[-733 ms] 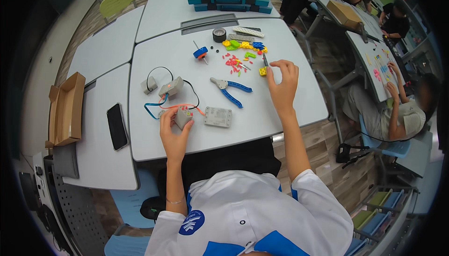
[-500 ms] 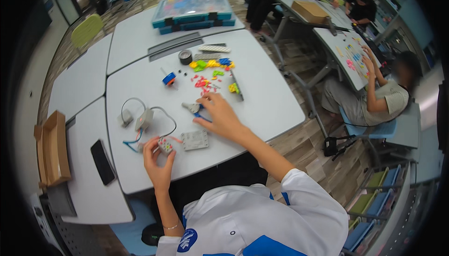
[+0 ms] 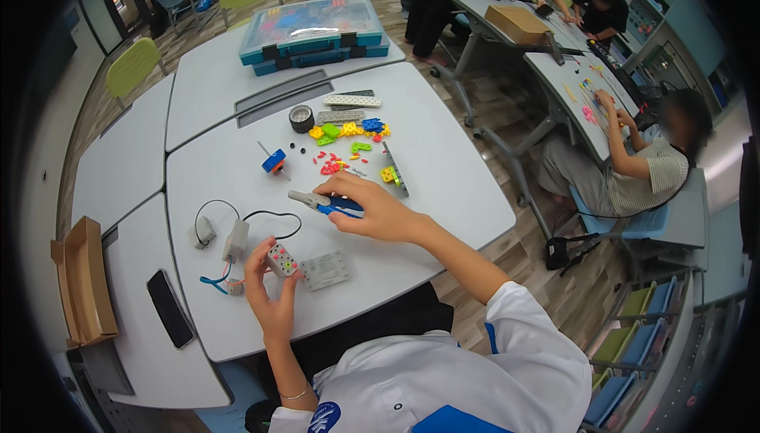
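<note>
My left hand (image 3: pixel 271 306) grips a small grey block (image 3: pixel 281 260) with coloured pegs in its face, at the near side of the white table. My right hand (image 3: pixel 380 210) is closed round a pair of pliers (image 3: pixel 307 199) with blue handles, their grey jaws pointing left above the table. Beside the block lies a flat grey plate (image 3: pixel 326 271). Left of it are a grey box (image 3: pixel 235 238) with cables and another grey box (image 3: pixel 203 232). Beyond the pliers lie loose pink pegs (image 3: pixel 332 167) and a blue and orange part (image 3: pixel 274 161) on a thin rod.
Farther back are a black wheel (image 3: pixel 302 119), yellow building pieces (image 3: pixel 351 130) and a dark upright beam (image 3: pixel 396 168). A teal storage case (image 3: pixel 313 61) stands at the far side. A phone (image 3: pixel 169 308) and open cardboard box (image 3: pixel 89 294) are on the left. Other people sit at right.
My right hand has lifted the pliers off the table and now holds them. My left hand keeps the grey block, now turned with more of its pegged face showing. The view has shifted slightly.
</note>
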Available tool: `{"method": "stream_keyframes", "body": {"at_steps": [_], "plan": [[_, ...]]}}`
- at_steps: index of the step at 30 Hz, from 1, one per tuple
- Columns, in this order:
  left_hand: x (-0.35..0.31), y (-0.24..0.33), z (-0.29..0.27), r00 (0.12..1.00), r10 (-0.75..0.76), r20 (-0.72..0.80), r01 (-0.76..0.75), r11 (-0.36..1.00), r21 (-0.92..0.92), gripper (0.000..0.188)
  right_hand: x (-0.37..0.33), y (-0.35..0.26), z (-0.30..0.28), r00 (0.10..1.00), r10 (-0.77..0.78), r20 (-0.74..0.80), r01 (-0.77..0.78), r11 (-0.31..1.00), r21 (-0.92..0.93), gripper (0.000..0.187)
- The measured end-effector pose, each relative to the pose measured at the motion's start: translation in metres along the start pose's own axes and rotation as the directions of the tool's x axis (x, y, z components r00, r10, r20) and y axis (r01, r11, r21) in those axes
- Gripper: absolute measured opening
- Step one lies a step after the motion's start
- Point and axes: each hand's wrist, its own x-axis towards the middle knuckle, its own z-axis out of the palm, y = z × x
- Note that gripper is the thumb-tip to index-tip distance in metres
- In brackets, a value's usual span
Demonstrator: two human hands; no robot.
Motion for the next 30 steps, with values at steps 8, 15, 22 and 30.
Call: {"method": "stream_keyframes", "body": {"at_steps": [8,15,22,30], "plan": [[0.005,-0.009,-0.003,0.998,-0.026,0.056,0.024,0.999,0.023,0.059,0.016,-0.008,-0.003,0.976,-0.214,0.048,0.219,0.961,-0.168,0.044],[0.003,-0.006,-0.005,0.998,-0.036,0.044,0.036,0.999,0.000,0.058,0.006,-0.001,0.003,0.974,-0.200,0.109,0.220,0.951,-0.218,0.047],[0.004,-0.005,-0.004,0.999,-0.026,0.042,0.022,0.996,0.092,0.060,0.008,0.000,0.004,0.953,-0.261,0.153,0.295,0.916,-0.272,0.047],[0.006,-0.006,-0.006,0.995,0.056,0.087,-0.072,0.980,0.186,0.061,0.008,0.002,0.003,0.952,-0.264,0.154,0.298,0.912,-0.283,0.045]]}}
